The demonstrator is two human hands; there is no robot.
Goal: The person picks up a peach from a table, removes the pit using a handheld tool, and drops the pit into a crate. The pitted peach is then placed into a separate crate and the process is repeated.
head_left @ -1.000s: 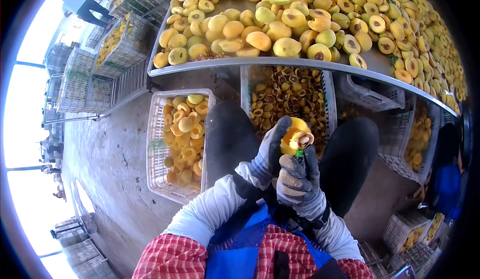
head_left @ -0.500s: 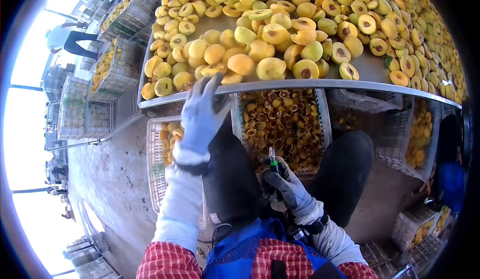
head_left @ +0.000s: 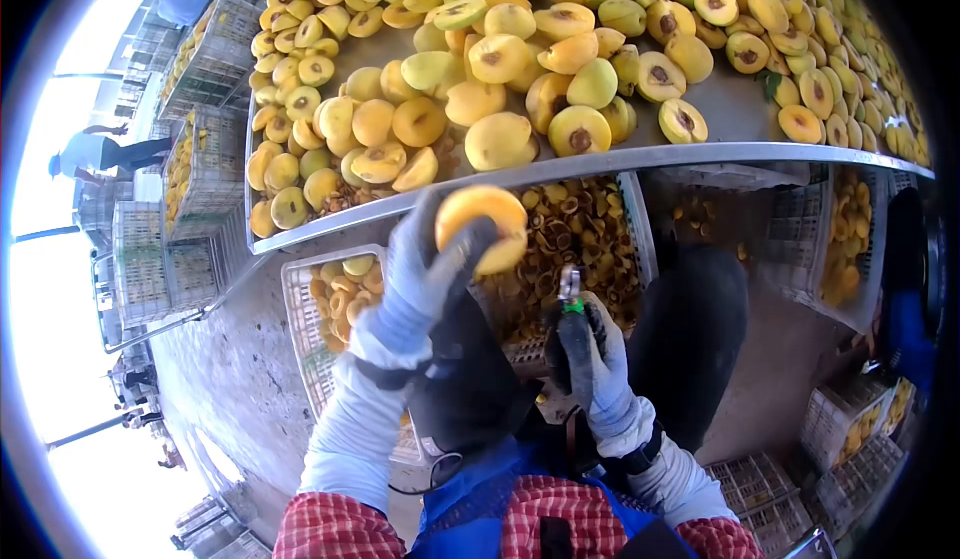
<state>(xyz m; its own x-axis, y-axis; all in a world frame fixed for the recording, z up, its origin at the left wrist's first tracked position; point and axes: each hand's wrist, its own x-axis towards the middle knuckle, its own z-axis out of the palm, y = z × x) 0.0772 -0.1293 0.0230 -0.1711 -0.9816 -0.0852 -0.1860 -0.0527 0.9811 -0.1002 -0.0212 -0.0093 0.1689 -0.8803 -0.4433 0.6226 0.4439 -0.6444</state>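
Observation:
My left hand point(head_left: 415, 274), in a grey-white glove, is closed on a halved yellow peach point(head_left: 482, 221). The peach half is lifted off the metal table, just in front of its edge. My right hand point(head_left: 592, 354), gloved too, is wrapped around a pair of pliers point(head_left: 570, 289) with a metal tip pointing up and green at the neck; the handles are mostly hidden by my fingers. Between my knees, a crate point(head_left: 640, 229) holds brown pits and scraps. Many peach halves point(head_left: 580, 131) lie on the table, several with pits showing.
The table's metal rim point(head_left: 600, 164) runs across in front of me. A white crate point(head_left: 300, 294) with peach halves stands at my left leg, another crate point(head_left: 790, 249) at the right. Stacked crates point(head_left: 140, 239) and a person point(head_left: 90, 151) are at far left.
My left hand has come back from the table edge, now with a peach half in it. My right hand has risen slightly with the pliers. The view has shifted a little.

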